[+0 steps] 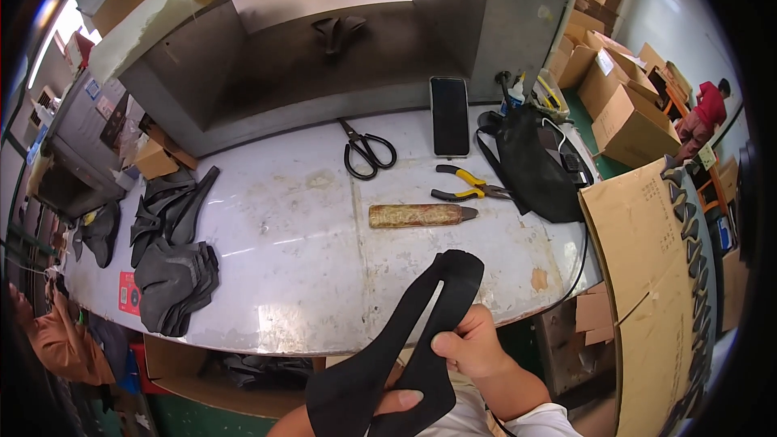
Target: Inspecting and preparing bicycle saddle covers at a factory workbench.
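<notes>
Close in front of me, past the table's near edge, I hold a black, smooth, flexible piece (pixel 356 384) that looks like a shoe upper, with a long narrow slit and a rounded top end. My right hand (pixel 479 345) pinches its right edge between thumb and fingers. Lower down, my left hand (pixel 396 401) grips it with the thumb in front; the other fingers are mostly hidden behind. Beyond the piece, a wooden-handled tool (pixel 413 216) with a short dark tip lies on the table (pixel 283 251). Yellow-and-black pliers (pixel 472 184) lie behind that tool.
Black-handled scissors (pixel 366 152), a phone (pixel 450 117) and a black bag (pixel 538 166) lie farther back. Dark cut pieces (pixel 174 279) are stacked at left. A grey metal hood (pixel 316 73) stands behind; cardboard (pixel 639 251) rises at right. Other people are at far left and far right.
</notes>
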